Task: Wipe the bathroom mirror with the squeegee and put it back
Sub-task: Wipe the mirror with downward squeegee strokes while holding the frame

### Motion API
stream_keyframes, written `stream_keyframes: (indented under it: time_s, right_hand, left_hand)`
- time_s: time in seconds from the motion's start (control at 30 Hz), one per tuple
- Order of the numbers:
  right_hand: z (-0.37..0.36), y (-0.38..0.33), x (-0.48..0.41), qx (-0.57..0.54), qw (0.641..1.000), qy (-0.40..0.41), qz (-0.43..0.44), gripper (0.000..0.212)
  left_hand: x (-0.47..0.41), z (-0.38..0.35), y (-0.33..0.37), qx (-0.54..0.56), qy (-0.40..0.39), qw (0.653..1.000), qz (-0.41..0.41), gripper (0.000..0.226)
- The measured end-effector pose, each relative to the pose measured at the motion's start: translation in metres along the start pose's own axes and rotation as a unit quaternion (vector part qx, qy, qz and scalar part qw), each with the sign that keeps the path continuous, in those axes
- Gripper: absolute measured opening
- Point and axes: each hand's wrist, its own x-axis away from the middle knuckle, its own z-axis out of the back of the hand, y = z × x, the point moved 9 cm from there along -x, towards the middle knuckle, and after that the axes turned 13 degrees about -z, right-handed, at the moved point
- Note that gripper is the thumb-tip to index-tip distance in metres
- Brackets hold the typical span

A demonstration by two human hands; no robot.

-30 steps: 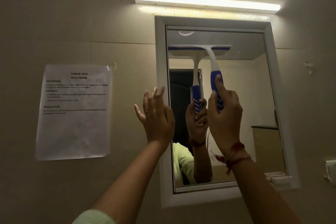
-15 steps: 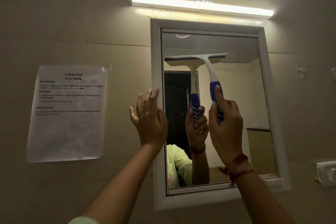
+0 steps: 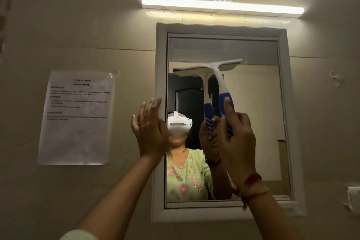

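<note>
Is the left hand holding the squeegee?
No, the left hand rests open on the mirror frame; the right hand holds the squeegee.

There is one view only, from a wide-angle camera worn on the person's head, tilted up at the wall and standing close to it. It faces the mirror [image 3: 253,122] nearly square on, a little right of centre, with the light bar [image 3: 222,7] above and a taped paper sheet [image 3: 78,117] to the left. Both raised arms reach in from the bottom edge, and the glass reflects the headset [image 3: 178,124] itself.
</note>
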Motion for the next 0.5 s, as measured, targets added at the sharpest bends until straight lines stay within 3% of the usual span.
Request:
stream_keyframes:
  time_s: [0.17, 0.4, 0.5]
  right_hand:
    - [-0.013, -0.017, -0.026, -0.015, 0.999, -0.006, -0.029, 0.052]
    - [-0.004, -0.003, 0.058, -0.008, 0.998, -0.017, -0.061, 0.054]
    - [-0.003, -0.003, 0.054, -0.006, 0.997, -0.003, -0.076, 0.053]
  left_hand:
    - [0.005, 0.000, -0.001, 0.003, -0.005, 1.000, 0.002, 0.050]
    - [0.008, -0.001, -0.003, 0.058, -0.005, 0.998, 0.003, 0.048]
    - [0.007, -0.001, -0.002, 0.066, -0.004, 0.998, 0.000, 0.047]
